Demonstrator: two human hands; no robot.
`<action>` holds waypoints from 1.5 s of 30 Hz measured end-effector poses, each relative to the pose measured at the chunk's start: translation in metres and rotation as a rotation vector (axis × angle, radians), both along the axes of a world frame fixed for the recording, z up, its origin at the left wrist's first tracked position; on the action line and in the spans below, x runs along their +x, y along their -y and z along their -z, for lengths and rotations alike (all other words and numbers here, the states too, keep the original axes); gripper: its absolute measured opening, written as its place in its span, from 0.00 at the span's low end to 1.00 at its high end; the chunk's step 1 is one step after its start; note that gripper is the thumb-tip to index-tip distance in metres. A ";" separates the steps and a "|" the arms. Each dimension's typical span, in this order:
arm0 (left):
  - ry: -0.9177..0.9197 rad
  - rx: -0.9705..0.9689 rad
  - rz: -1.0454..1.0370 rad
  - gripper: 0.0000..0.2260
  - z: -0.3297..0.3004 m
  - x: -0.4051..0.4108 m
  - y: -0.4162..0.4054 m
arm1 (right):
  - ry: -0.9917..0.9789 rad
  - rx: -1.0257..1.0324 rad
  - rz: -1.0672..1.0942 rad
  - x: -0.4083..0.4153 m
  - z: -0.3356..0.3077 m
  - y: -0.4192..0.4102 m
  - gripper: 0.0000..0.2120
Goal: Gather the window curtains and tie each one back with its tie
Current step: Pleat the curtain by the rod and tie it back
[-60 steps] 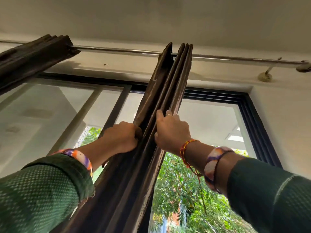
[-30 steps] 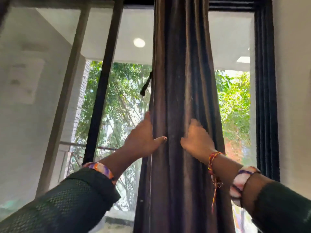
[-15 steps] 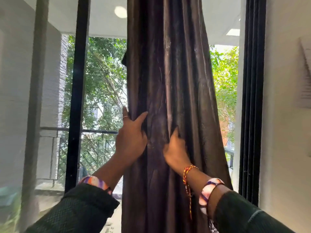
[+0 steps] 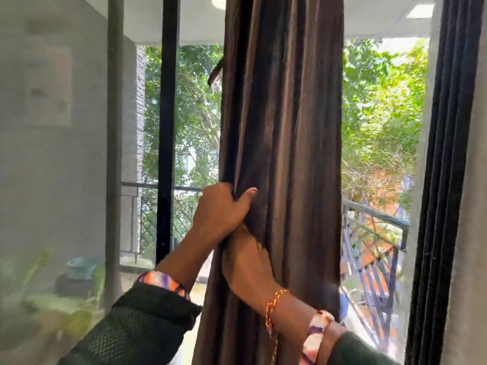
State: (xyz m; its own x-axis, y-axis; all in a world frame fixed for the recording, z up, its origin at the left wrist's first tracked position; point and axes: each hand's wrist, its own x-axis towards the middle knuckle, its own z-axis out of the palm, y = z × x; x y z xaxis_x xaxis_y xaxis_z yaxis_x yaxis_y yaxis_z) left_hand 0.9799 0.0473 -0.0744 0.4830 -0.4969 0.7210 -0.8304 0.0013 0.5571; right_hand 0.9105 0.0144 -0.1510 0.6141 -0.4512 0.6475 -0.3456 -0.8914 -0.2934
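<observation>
A dark brown curtain [image 4: 284, 114] hangs bunched into a thick column in front of the window. My left hand [image 4: 220, 210] grips its left folds, fingers curled round the edge and thumb pressed on the front. Just below, my right hand [image 4: 246, 262] lies against the cloth with its fingers tucked into the folds under my left hand. A short dark strip, perhaps the tie [image 4: 215, 72], sticks out from behind the curtain's left edge higher up. How it is fastened is hidden.
A black window post [image 4: 167, 127] stands left of the curtain and the black window frame [image 4: 445, 154] is on the right by a white wall. Outside are a balcony railing [image 4: 374, 214] and trees. The glass at left reflects the room.
The view has dropped from the curtain rod to mid-height. Both hands slid down the curtain; my left hand closed round the left folds and my right hand moved in beneath it.
</observation>
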 end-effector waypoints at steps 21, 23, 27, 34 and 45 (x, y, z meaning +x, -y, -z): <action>0.279 -0.064 -0.332 0.22 0.023 0.005 -0.089 | 0.232 0.025 0.141 -0.009 -0.032 -0.028 0.31; 0.338 -0.045 -0.251 0.35 0.025 0.002 -0.095 | 0.272 -0.012 0.089 -0.012 -0.028 -0.036 0.33; 0.292 -0.087 -0.073 0.23 0.023 -0.006 -0.093 | 0.276 0.032 -0.058 -0.022 -0.014 -0.052 0.41; 0.007 -0.102 0.057 0.17 0.017 -0.035 -0.066 | 0.146 0.045 -0.209 -0.041 0.009 -0.049 0.35; 0.237 -0.092 -0.171 0.11 0.025 -0.011 -0.062 | 0.480 0.456 0.223 -0.079 -0.035 0.023 0.45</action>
